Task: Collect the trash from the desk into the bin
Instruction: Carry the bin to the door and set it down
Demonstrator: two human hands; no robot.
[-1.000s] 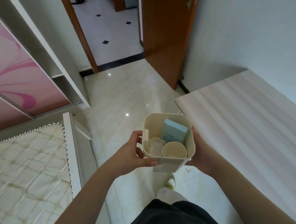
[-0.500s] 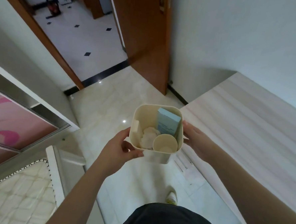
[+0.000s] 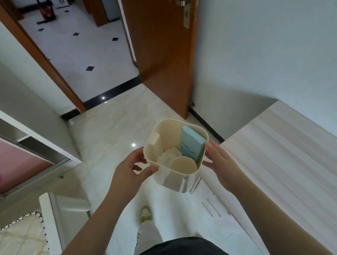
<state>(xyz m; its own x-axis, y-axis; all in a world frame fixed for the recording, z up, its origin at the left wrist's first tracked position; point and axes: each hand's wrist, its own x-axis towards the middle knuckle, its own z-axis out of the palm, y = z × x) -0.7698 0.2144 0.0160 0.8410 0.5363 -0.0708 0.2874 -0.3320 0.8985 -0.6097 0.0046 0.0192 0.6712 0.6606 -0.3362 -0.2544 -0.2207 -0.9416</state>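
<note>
I hold a small cream bin point(image 3: 163, 131) in the air above the floor, just left of the desk point(image 3: 292, 154). My left hand point(image 3: 130, 172) grips its near left rim and wall. Against its right wall rests my right hand point(image 3: 220, 166), fingers spread along the side. Inside the bin stand a light blue box point(image 3: 191, 144), a paper cup point(image 3: 183, 164) and crumpled white tissue point(image 3: 167, 157). The bin is upright, tilted slightly toward me.
A brown wooden door point(image 3: 164, 58) stands open ahead, leading to a tiled hallway point(image 3: 80, 43). A wardrobe with a pink sliding panel point(image 3: 7, 163) is on the left, a mattress point(image 3: 13, 236) at lower left. Glossy floor tiles point(image 3: 112, 128) lie below.
The view has swung up and left toward the doorway. The bin, still held in both hands, now sits further from the desk edge, and the mattress has slid out toward the lower left.
</note>
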